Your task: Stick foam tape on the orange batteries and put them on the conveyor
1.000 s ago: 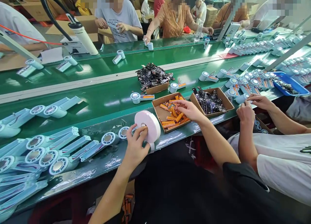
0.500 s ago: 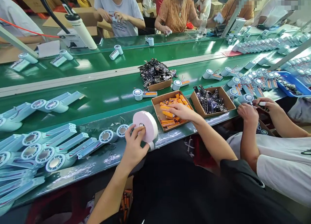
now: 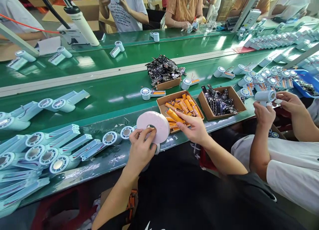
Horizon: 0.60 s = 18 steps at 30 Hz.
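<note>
My left hand [image 3: 141, 152] grips a roll of white tape [image 3: 160, 125], with its fingers at the core hole. The roll is tilted over the bench edge. My right hand [image 3: 195, 127] pinches an orange wrapped battery [image 3: 174, 115] between thumb and fingers, just above a cardboard box [image 3: 161, 107] of similar batteries. Left of the roll, light-blue fan housings [image 3: 111, 138] with round grilles lie on the bench. Behind the battery box sits another housing [image 3: 146, 93] with an orange battery in its handle.
A box of black circuit boards [image 3: 216, 102] stands right of the batteries, and a heaped board pile [image 3: 164, 70] sits behind. Many housings [image 3: 59, 165] crowd the left. A co-worker's hands [image 3: 265, 118] hold a housing at the right. Other people sit across the green conveyor [image 3: 104, 87].
My right hand has drawn back from inside the battery box towards me, now with a battery in its fingers. The tape roll has turned its flat face more towards me.
</note>
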Available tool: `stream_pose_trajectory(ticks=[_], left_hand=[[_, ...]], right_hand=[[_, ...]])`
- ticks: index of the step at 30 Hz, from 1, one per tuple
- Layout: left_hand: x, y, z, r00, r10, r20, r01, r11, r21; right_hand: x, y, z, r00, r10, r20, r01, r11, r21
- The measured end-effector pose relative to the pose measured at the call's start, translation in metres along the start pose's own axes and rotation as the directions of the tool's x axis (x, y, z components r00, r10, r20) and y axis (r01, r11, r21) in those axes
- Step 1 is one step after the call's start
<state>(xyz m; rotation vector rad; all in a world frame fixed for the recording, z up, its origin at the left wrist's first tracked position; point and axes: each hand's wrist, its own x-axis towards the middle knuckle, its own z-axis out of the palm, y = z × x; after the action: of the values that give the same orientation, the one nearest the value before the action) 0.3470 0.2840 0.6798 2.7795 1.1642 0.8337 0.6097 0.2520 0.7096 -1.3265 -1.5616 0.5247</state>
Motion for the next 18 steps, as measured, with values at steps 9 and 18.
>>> stream_pose_trajectory(ticks=[9, 18], left_hand=[[0.008, -0.002, -0.015, 0.989, 0.146, 0.021, -0.147, 0.972, 0.186], [0.028, 0.009, -0.024, 0.976, 0.216, -0.006, -0.208, 0.95, 0.231]], right_hand=[[-0.007, 0.006, 0.004, 0.94, 0.239, 0.244, -0.309, 0.901, 0.304], [0.025, 0.009, -0.016, 0.925, 0.314, 0.213, -0.378, 0.815, 0.44]])
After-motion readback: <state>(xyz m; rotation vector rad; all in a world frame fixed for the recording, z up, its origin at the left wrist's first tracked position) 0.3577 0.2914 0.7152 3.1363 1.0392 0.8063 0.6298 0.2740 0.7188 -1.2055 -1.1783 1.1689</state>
